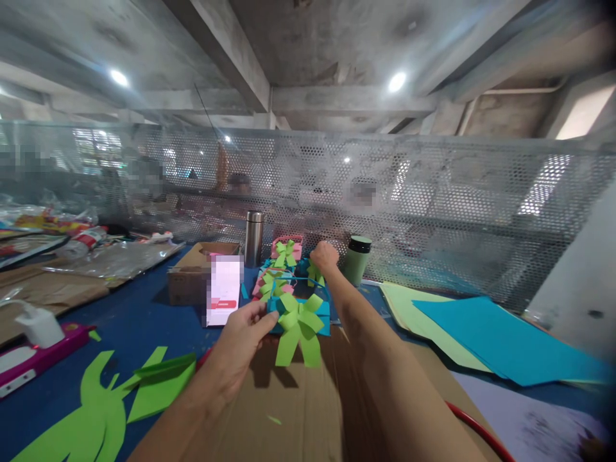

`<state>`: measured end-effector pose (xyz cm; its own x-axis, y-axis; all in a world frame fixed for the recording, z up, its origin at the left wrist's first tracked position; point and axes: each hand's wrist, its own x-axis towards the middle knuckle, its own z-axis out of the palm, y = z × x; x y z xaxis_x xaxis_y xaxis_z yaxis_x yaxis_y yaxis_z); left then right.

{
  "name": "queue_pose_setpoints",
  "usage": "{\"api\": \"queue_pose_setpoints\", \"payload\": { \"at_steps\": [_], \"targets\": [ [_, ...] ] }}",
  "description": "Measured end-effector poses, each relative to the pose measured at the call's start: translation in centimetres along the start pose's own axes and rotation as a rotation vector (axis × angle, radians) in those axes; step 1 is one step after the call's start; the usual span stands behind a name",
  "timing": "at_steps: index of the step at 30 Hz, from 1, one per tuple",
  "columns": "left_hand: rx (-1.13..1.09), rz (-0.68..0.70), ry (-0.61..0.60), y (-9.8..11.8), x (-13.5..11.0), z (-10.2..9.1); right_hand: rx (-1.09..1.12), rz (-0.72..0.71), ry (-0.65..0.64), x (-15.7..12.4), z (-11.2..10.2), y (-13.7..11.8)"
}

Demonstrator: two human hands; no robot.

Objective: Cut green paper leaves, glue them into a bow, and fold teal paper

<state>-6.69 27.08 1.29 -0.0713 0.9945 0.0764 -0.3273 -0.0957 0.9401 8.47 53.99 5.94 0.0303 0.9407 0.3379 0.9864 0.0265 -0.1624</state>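
My left hand [250, 330] pinches the left edge of a small blue paper basket [325, 321], which carries a large light-green paper flower [299, 324] on its front. The basket is above the cardboard. Farther back, my right hand [325, 256] is closed beside another green paper flower [315, 274] on a blue paper piece; what its fingers grip is hidden. Left of that hand stand a pink paper basket [294, 247] with a green flower [285, 254] and, nearer, a further green flower [273, 284] on pink and blue paper.
A steel flask [254, 237], a green bottle [357, 262], a cardboard box [185, 282] and a lit phone [224, 289] stand around the baskets. Blue sheets [505, 340] lie right, green paper cutouts [96, 410] left, near a power strip [48, 353]. A perforated screen [457, 212] runs behind.
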Motion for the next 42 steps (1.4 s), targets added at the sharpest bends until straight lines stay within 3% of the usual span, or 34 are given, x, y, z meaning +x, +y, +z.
{"api": "queue_pose_setpoints", "payload": {
  "at_steps": [16,24,42],
  "targets": [
    [0.046,0.02,-0.012,0.0,-0.3,0.0,0.064,-0.031,-0.037,1.6,0.8,2.0],
    [0.071,0.028,-0.037,0.0,-0.3,0.1,0.117,-0.081,-0.055,2.2,1.8,1.9],
    [0.019,-0.003,-0.039,-0.6,0.4,0.0,0.207,-0.206,-0.025,1.8,1.6,1.9]
  ]
}}
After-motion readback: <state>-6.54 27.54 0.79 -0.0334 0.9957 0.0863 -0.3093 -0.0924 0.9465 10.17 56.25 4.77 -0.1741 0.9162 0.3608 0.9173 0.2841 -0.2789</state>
